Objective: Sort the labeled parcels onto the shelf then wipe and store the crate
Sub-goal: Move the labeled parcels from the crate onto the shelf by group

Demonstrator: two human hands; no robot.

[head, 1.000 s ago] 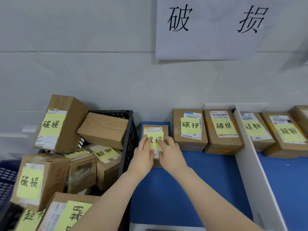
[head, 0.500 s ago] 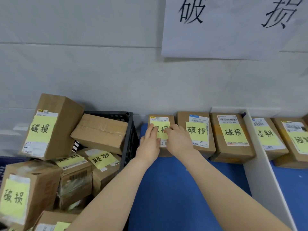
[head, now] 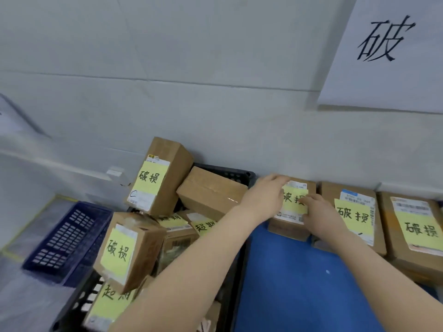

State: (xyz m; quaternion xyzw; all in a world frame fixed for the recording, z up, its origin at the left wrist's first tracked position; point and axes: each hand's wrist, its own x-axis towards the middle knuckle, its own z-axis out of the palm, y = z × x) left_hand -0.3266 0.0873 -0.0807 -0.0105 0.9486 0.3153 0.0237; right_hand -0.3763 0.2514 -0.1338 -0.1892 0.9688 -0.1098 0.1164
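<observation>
In the head view, our left hand (head: pixel 263 197) lay over the left edge of the small parcel (head: pixel 293 204), its fingers reaching toward the far corner. We could not tell whether they curled round the side or only pressed on it. Our right hand (head: pixel 318 212) rested on the parcel's near right part, fingers laid fairly flat across its yellow note, pinching nothing. The parcel sat on the blue shelf (head: pixel 287 283), back near the wall and just beside a neighbouring parcel (head: pixel 352 216) that carried the same two characters on its note. A third parcel (head: pixel 417 228) lay further right in that row.

We judged the small parcel to be light, stiff cardboard. It would slide easily on the smooth shelf, and its paper note was the one part that might crease or peel. It is best held by two opposite sides, not by the note.

The black crate (head: pixel 230 173) stood against the shelf's left end and was far from emptied. An upright parcel (head: pixel 159 176) leaned at its back, and a plain box (head: pixel 211 192) lay tilted beside it. A tilted parcel (head: pixel 129 250) was perched near the front, with others bearing a different label half buried below. A dark blue basket (head: pixel 64 240) lay to the left, and we saw nothing inside it.
</observation>
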